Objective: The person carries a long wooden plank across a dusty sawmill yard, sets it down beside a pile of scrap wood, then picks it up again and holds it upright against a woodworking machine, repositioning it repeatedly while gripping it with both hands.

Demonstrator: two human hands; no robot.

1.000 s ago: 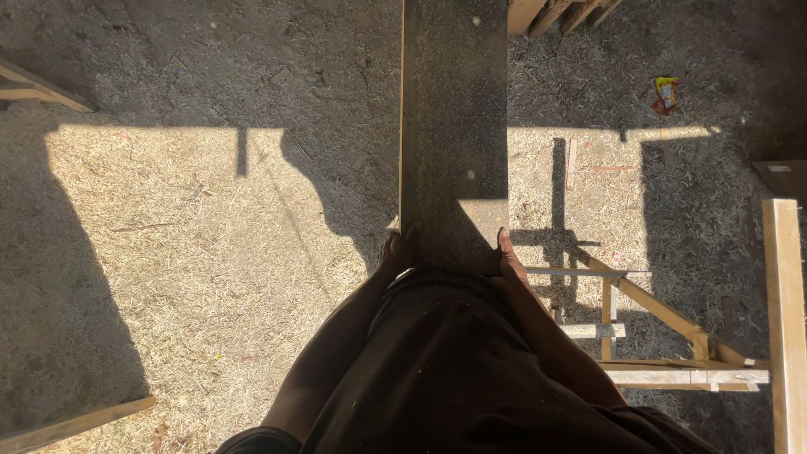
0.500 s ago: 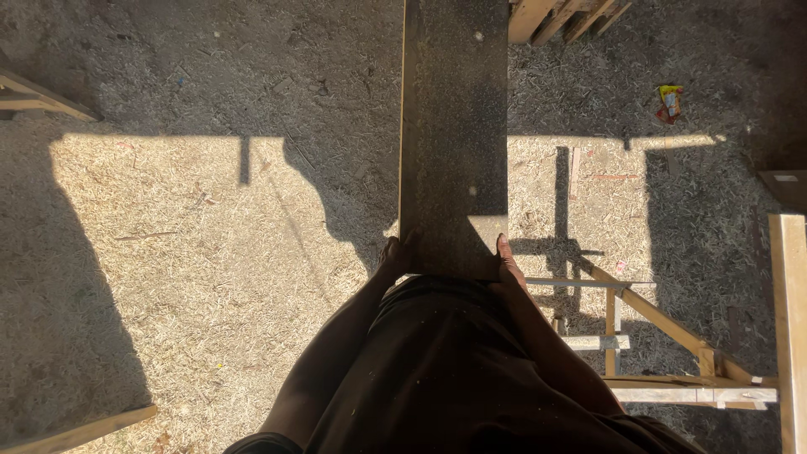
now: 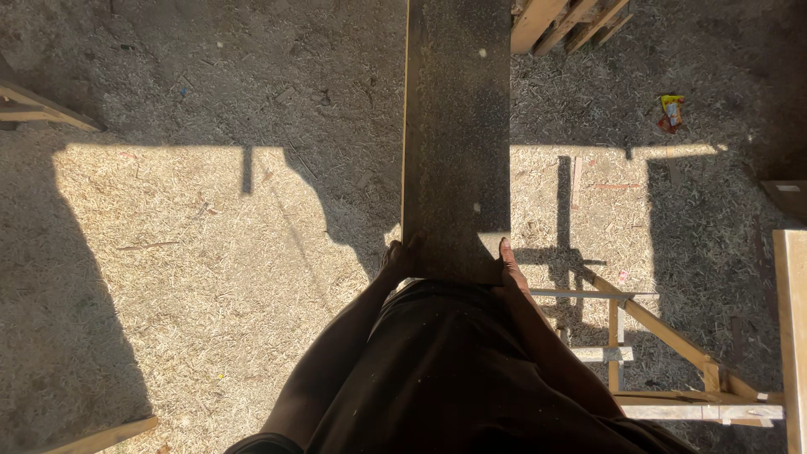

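Rough, speckled dark wood: a long flat rectangular board point(image 3: 456, 134) stretches forward over straw-littered ground point(image 3: 193, 277), held level at waist height. The left hand point(image 3: 400, 259) and right hand point(image 3: 508, 265) clasp its near corners, fingers curled round the edges. Pale timber frames point(image 3: 664, 336) stand just right.

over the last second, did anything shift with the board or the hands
Hardly anything. The view drifts slightly, so the yellow wrapper and the wooden frame sit a touch lower and further right in the picture. The left hand and right hand keep gripping the near end of the long wooden board at its two edges.
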